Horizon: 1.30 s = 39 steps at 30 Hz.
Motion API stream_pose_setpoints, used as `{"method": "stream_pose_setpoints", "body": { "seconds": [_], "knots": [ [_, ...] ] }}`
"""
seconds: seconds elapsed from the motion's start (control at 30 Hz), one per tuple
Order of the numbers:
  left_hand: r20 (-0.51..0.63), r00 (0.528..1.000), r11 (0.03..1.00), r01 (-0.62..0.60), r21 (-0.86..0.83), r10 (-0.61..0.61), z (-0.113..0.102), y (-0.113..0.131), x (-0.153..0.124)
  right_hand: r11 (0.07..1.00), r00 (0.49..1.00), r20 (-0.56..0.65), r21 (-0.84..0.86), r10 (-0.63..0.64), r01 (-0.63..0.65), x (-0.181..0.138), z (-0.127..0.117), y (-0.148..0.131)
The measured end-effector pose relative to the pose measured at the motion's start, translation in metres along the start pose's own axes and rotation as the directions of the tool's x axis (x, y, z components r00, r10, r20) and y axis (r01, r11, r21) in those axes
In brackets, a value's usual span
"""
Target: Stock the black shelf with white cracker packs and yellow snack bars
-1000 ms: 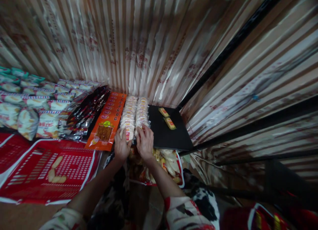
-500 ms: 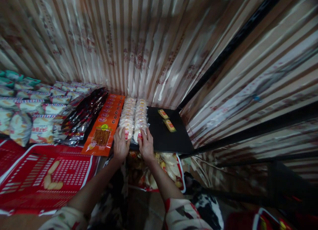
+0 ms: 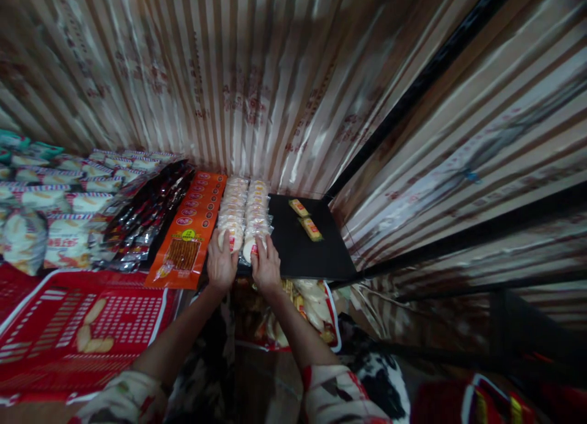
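Note:
Two rows of round pale snack packets (image 3: 243,210) lie on a black shelf board (image 3: 307,253), running back toward the striped wall. My left hand (image 3: 221,266) presses on the front packet of the left row, fingers closed against it. On the front packet of the right row rests my right hand (image 3: 266,267), fingers curled over its near edge. Two small yellow bars (image 3: 305,219) lie loose on the bare board to the right.
Orange snack packs (image 3: 188,234), dark foil packs (image 3: 147,213) and white bagged snacks (image 3: 59,204) fill the shelf to the left. A red basket (image 3: 68,332) sits at lower left. An open bag of mixed snacks (image 3: 302,308) lies under my wrists. Black shelf rails (image 3: 458,234) run right.
Both hands have slid slightly toward me along the packet rows, and more of the front packets shows above my fingers. The view has drifted a little to the right.

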<state>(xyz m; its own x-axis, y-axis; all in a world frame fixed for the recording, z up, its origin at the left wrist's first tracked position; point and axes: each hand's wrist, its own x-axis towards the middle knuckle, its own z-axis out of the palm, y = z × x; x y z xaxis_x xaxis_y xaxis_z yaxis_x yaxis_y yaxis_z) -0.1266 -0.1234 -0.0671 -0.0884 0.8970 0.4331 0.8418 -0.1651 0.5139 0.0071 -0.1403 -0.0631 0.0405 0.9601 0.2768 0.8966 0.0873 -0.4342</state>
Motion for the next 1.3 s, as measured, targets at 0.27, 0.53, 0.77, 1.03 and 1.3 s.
{"method": "stream_pose_setpoints", "body": {
  "seconds": [0.27, 0.53, 0.77, 1.03, 1.3],
  "knots": [
    [0.009, 1.0, 1.0, -0.013, -0.019, 0.013, -0.005, 0.002, -0.005, 0.998, 0.996, 0.079, 0.044, 0.043, -0.047, 0.004, -0.004, -0.005],
    [0.035, 0.989, 0.99, -0.14, -0.024, 0.141, -0.026, 0.007, -0.014, 0.977, 0.984, -0.156, 0.204, 0.09, -0.057, -0.039, -0.019, 0.011],
    [0.369, 0.807, 0.88, -0.363, -0.308, 0.462, -0.021, 0.028, -0.082, 0.926, 0.921, -0.138, 0.16, 0.364, -0.342, -0.141, -0.022, 0.063],
    [0.791, 0.61, 0.969, 0.173, -0.176, 0.035, 0.013, 0.083, -0.154, 0.896, 0.893, 0.074, -0.048, 0.444, -0.442, -0.206, -0.005, 0.095],
    [0.793, 0.529, 0.632, 0.734, -0.249, -0.302, 0.021, 0.092, -0.151, 0.882, 0.886, 0.045, 0.083, 0.461, -0.463, -0.199, -0.01, 0.091]
  ]
}}
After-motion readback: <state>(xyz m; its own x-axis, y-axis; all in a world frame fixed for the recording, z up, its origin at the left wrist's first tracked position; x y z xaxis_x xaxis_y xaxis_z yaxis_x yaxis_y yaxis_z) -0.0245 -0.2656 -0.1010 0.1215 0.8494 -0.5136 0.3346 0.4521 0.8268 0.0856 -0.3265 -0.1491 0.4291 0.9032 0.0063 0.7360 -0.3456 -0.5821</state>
